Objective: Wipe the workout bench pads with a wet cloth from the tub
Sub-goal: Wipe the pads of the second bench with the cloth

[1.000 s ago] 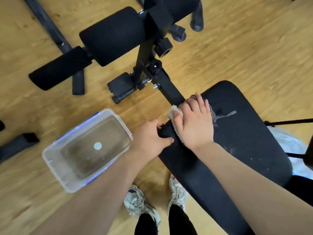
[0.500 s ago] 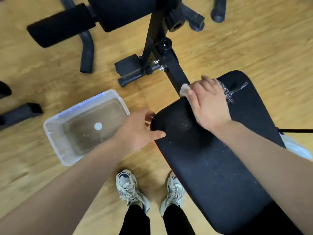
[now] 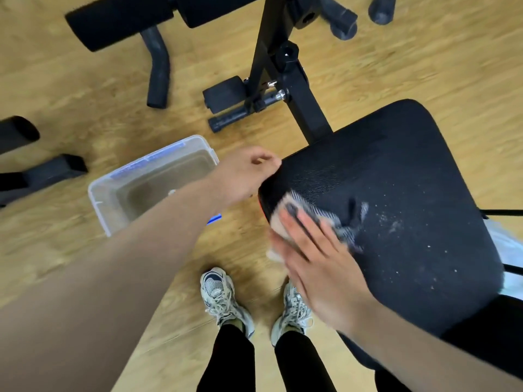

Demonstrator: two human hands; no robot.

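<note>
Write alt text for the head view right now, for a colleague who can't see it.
Right hand presses a pale cloth flat on the near left edge of the black bench pad, motion-blurred; white specks dot the pad beside it. Left hand rests at the pad's corner; a clear tub of water sits on the wooden floor beside it.

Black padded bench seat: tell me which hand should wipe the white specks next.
Right. The right hand presses the pale cloth flat on the black padded bench seat beside the white specks; the left hand only holds the seat's corner, without cloth.
</note>
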